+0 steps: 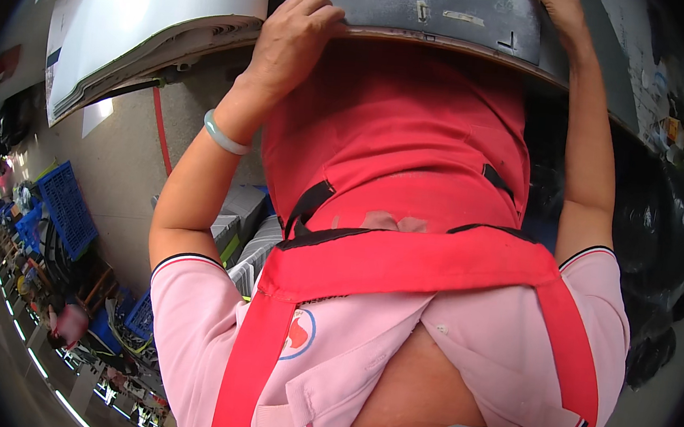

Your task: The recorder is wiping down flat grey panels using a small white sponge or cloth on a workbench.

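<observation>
A dark grey sheet (377,1) with scuffs and small pale marks lies on the worktable before me. At its near left corner rests my left hand (296,39), fingers curled and closed; what is under or in them is hidden. A pale bracelet (225,133) circles that wrist. My right hand (561,13) touches the sheet's right side at the top of the view. Its fingertips are partly cut off by the picture's edge. Left of the grey sheet is a stack of glossy white sheets (160,10) with curled near edges.
The worktable's edge (446,47) runs just in front of my red apron (412,155). Black plastic wrapping (639,256) lies at the right. A blue crate (67,207) stands on the floor at left. Farther off is a person (68,325) among clutter.
</observation>
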Motion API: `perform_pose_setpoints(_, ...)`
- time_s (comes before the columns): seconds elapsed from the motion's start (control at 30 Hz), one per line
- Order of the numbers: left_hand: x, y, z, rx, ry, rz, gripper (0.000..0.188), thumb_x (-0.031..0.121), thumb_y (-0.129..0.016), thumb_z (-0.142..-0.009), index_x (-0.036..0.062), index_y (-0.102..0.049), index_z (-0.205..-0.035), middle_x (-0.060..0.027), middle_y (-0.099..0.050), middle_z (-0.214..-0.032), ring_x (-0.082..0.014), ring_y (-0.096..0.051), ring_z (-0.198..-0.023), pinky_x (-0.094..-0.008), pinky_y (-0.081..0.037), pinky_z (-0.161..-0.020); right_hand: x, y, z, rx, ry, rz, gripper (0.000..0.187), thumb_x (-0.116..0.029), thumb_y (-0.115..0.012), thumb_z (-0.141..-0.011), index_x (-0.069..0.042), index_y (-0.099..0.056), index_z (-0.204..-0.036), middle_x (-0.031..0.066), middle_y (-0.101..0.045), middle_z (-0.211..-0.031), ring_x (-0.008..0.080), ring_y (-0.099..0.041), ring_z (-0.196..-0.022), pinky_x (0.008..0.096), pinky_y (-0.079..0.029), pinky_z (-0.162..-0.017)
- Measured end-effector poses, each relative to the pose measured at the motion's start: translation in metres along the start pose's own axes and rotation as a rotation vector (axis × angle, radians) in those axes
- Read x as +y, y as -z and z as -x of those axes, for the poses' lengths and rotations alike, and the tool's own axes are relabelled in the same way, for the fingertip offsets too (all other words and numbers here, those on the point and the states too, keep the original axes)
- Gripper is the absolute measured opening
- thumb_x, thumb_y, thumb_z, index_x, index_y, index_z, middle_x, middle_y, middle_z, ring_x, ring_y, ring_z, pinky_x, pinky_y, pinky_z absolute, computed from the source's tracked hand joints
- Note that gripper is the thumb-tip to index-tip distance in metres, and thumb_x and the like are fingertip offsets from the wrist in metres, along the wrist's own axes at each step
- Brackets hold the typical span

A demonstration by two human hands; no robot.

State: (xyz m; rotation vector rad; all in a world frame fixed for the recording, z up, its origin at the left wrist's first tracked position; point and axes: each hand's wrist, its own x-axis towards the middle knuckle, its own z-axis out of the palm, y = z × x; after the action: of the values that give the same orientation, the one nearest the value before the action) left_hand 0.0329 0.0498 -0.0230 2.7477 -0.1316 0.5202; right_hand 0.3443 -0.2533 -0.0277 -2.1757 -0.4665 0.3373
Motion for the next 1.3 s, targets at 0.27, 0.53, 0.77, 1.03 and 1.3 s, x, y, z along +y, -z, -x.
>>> perform_pose_setpoints(0.27,0.0,0.002,0.001,0.013,-0.006,0.02,0.013,0.01,-0.073,-0.083,0.0055,-0.07,-0.095,-0.006,-0.065,-0.094,-0.0265,-0.063,-0.091,-0.0381,-0.054,-0.079,0.006,-0.007,0.004,0.017,0.051,-0.012,0.019,-0.021,-0.075,-0.088,-0.003,-0.071,-0.084,-0.0039,-0.062,-0.073,0.0077,-0.052,-0.069,0.0275,-0.044,-0.062)
perform_pose_setpoints(0.53,0.0,0.006,-0.002,-0.036,0.032,0.018,0.014,0.014,-0.071,-0.088,0.0049,-0.071,-0.098,-0.0085,-0.066,-0.099,-0.0287,-0.064,-0.095,-0.0384,-0.053,-0.082,0.0,-0.012,0.004,0.025,0.085,-0.039,0.019,-0.021,-0.074,-0.088,-0.002,-0.07,-0.085,-0.0035,-0.062,-0.074,0.0079,-0.053,-0.07,0.0279,-0.044,-0.063)
perform_pose_setpoints(0.77,0.032,-0.017,-0.044,-0.05,-0.049,0.086,0.019,0.024,-0.07,-0.089,0.0069,-0.073,-0.097,-0.01,-0.066,-0.098,-0.0301,-0.064,-0.094,-0.0393,-0.052,-0.084,0.038,0.006,-0.011,-0.032,0.085,0.079,0.039,-0.044,-0.073,-0.092,-0.008,-0.075,-0.108,-0.0054,-0.068,-0.094,0.0048,-0.058,-0.088,0.0212,-0.044,-0.082)
perform_pose_setpoints(1.03,0.038,-0.094,-0.097,0.145,-0.043,-0.017,0.013,0.018,-0.059,-0.093,0.0083,-0.068,-0.093,-0.0101,-0.063,-0.094,-0.0272,-0.062,-0.091,-0.0437,-0.049,-0.082,0.011,-0.007,0.008,0.051,0.037,0.097,0.04,-0.045,-0.076,-0.09,-0.01,-0.076,-0.109,-0.004,-0.069,-0.092,0.0063,-0.059,-0.086,0.0226,-0.046,-0.079)
perform_pose_setpoints(1.3,0.041,-0.087,-0.097,0.205,-0.05,-0.027,0.011,0.016,-0.057,-0.089,0.0097,-0.063,-0.096,-0.0114,-0.059,-0.099,-0.0303,-0.057,-0.1,-0.0476,-0.044,-0.089,-0.011,-0.011,0.08,0.016,0.134,-0.133,0.023,-0.028,-0.073,-0.095,-0.007,-0.075,-0.103,-0.0072,-0.063,-0.08,0.0028,-0.053,-0.073,0.0193,-0.044,-0.069)
